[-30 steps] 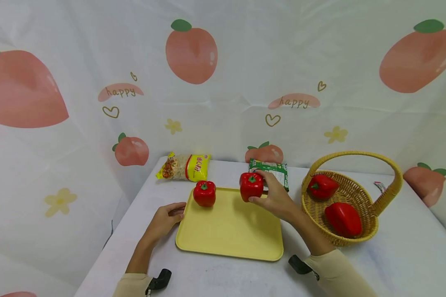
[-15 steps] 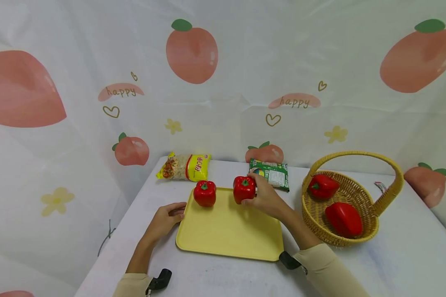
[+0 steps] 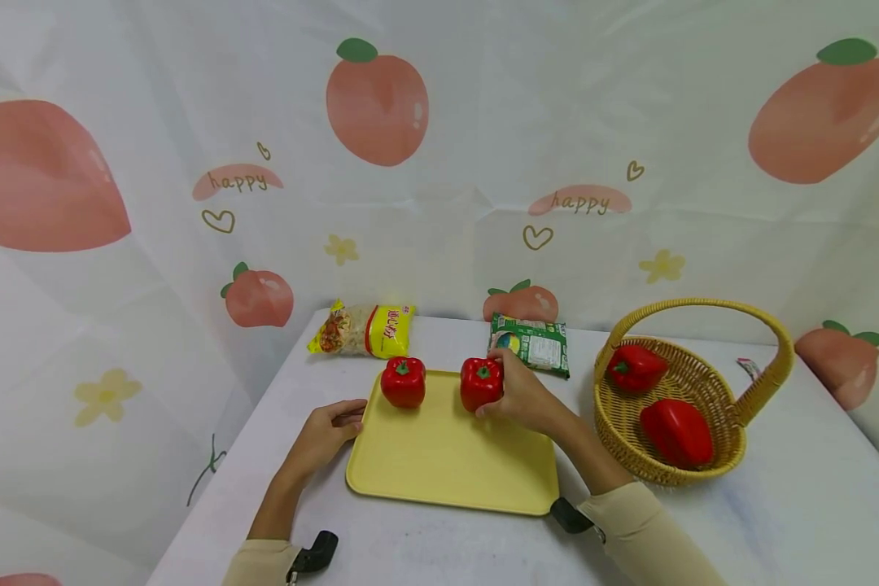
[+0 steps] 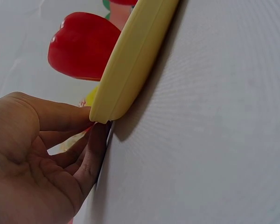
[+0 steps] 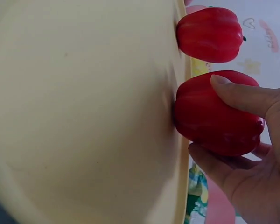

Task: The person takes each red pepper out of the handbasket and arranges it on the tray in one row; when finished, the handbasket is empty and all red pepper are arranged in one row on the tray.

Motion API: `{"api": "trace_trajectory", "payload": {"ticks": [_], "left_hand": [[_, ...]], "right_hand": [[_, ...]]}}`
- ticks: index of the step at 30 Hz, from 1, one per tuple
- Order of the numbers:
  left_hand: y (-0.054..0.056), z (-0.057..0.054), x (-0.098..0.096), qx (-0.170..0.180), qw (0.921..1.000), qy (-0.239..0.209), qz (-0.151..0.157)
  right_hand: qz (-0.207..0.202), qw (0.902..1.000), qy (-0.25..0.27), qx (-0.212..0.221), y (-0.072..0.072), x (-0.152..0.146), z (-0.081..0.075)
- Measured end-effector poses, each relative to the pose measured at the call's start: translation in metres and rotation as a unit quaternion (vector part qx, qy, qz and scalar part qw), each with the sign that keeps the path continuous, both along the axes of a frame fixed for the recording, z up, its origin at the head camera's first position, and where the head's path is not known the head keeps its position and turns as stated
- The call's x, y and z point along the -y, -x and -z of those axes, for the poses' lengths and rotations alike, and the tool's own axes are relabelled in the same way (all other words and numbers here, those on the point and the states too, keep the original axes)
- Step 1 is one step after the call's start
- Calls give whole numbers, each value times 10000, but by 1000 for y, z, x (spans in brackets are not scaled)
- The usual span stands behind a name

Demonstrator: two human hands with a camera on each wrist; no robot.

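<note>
My right hand [image 3: 523, 396] grips a red bell pepper [image 3: 479, 384] over the back part of a yellow tray [image 3: 447, 464]. In the right wrist view the thumb lies along one side of this pepper [image 5: 214, 112] and the fingers along the other, with its base right at the tray surface. Another red bell pepper [image 3: 403, 382] stands upright at the tray's back left. At the tray's left edge my left hand [image 3: 318, 439] holds the rim; the left wrist view shows thumb and fingers meeting at the tray's corner [image 4: 126, 74].
To the right of the tray stands a wicker basket [image 3: 732, 464] with a tall handle, two red peppers [image 3: 677, 433] inside. A yellow food bag [image 3: 366, 330] and a green packet [image 3: 545, 350] lie behind the tray. A printed cloth [image 3: 439, 228] hangs at the back.
My right hand has carried the pepper leftward, then lowered it toward the tray, beside the other pepper. The left hand has stayed at the tray's edge.
</note>
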State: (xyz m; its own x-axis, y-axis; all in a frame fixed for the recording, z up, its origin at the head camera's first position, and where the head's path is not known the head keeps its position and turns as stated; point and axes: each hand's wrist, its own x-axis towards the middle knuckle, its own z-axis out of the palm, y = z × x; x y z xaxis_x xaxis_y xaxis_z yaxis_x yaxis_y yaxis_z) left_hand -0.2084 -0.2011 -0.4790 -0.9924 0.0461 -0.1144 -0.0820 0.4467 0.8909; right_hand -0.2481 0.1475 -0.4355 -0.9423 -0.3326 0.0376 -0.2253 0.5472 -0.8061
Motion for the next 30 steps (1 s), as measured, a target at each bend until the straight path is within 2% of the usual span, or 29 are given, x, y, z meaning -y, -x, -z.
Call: {"api": "trace_trajectory", "payload": {"ticks": [15,30], "left_hand": [[-1,-1,0,-81,9999,-7,101],[-1,-2,0,-59,10000,-25,63]], "right_hand": [[-65,10000,48,36,1,-1,1],[-117,9999,-57,24,3,-3,1]]}}
